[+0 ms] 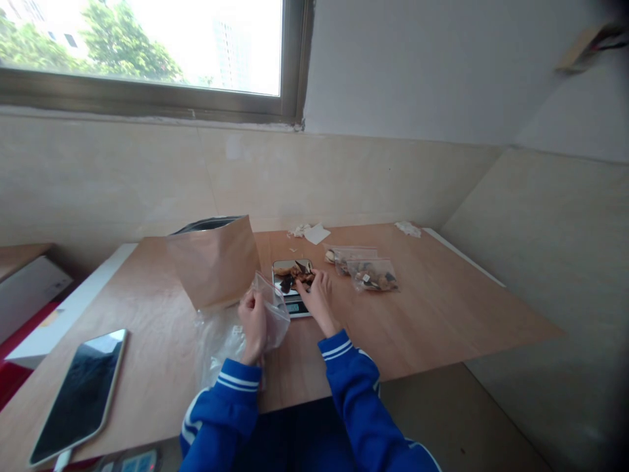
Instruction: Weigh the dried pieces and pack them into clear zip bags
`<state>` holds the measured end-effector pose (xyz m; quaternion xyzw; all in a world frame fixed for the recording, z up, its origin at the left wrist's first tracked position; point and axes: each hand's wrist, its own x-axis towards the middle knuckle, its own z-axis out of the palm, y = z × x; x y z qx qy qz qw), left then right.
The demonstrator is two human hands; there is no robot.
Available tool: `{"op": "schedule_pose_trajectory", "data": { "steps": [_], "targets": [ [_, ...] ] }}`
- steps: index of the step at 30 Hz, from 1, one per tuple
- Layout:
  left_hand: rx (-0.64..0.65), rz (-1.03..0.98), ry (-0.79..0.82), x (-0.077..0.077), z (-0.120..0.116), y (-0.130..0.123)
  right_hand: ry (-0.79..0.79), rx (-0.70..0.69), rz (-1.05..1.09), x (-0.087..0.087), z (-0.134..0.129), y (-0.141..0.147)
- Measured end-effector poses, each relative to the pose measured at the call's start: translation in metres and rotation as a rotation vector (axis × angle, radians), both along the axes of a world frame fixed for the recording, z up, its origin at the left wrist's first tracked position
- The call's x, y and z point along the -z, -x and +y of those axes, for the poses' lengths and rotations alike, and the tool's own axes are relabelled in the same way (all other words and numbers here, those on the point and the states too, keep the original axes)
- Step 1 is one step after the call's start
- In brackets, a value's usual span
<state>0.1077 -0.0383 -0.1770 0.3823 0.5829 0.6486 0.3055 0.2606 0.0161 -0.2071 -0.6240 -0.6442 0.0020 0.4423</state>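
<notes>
My left hand (253,322) is closed on a clear zip bag (276,316), whose mouth spreads to the right beside the scale. A small digital scale (300,310) with a lit display bears a pile of brown and dark dried pieces (289,276); their exact kind I cannot make out. My right hand (318,292) reaches over the right side of the scale, its fingers curled round some of the dried pieces. Under my left wrist lie more clear plastic bags (220,341).
An open brown paper pouch (216,262) stands left of the scale. Filled zip bags (376,274) lie to the right. Crumpled white paper (317,233) is near the wall. A tablet (81,393) with a white cable lies at the front left. The table edge (466,359) slants at the right.
</notes>
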Motion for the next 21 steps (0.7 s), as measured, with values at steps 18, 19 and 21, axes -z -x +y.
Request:
{"op": "schedule_pose_trajectory", "data": {
  "steps": [18, 19, 21],
  "targets": [
    [0.044, 0.230, -0.075, 0.018, -0.007, 0.000, 0.049, 0.096, 0.137, 0.026, -0.002, -0.007],
    [0.058, 0.242, -0.079, 0.018, -0.007, 0.000, 0.040, 0.079, 0.176, 0.028, -0.001, -0.009],
    [0.080, 0.253, -0.085, 0.019, -0.008, 0.000, 0.024, 0.042, 0.268, 0.032, 0.002, -0.013]
  ]
}}
